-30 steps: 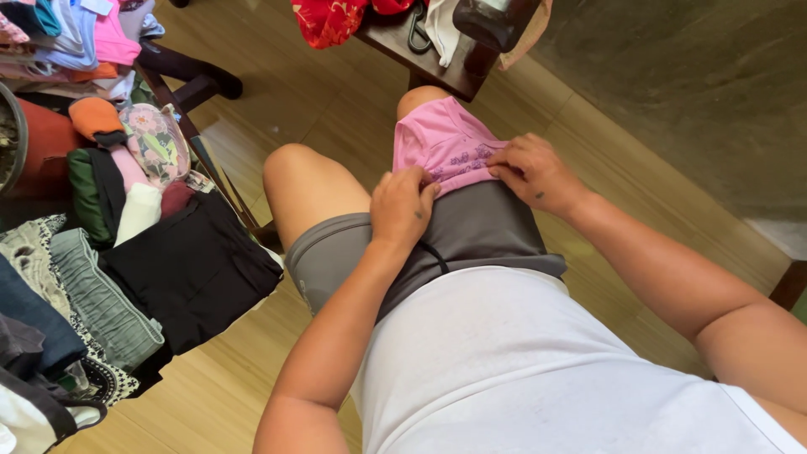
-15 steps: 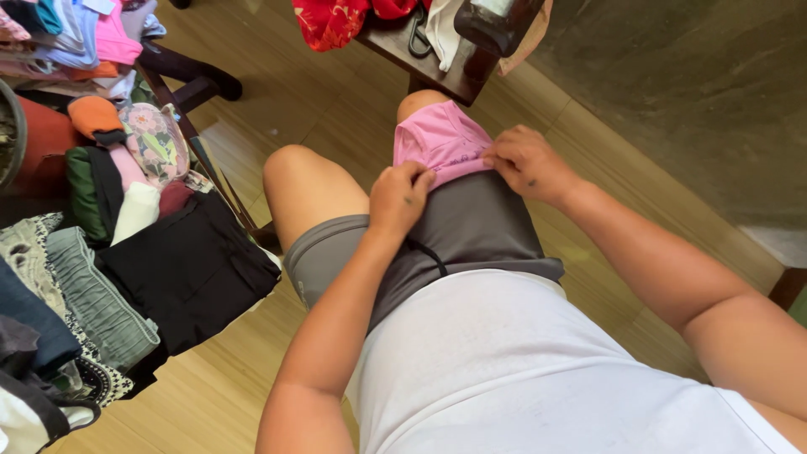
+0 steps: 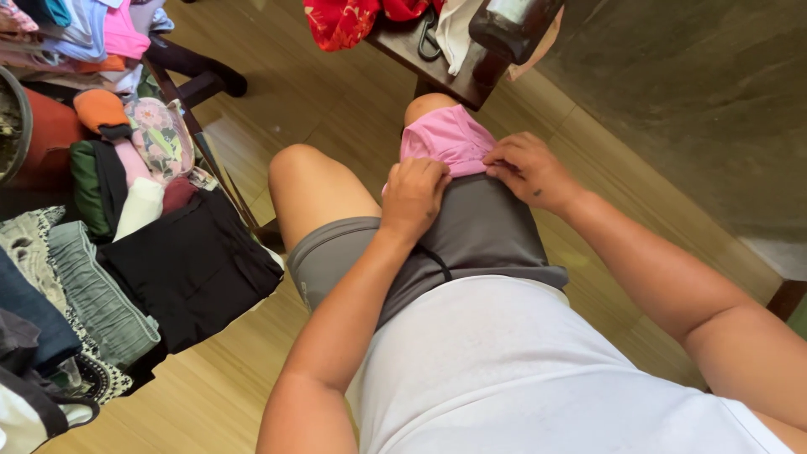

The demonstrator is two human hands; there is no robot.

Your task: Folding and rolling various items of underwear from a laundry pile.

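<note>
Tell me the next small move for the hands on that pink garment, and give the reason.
Probably press the fold flat. The left hand and right hand both pinch the near edge of the pink garment, which lies bunched in a small bundle on the right thigh, not yet neat like the folded clothes alongside.

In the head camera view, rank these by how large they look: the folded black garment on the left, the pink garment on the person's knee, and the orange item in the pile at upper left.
1. Black garment, clearly the largest.
2. Pink garment, partly covered by the left hand and right hand.
3. Orange item, smallest, though farther from the camera and partly hidden.
</note>
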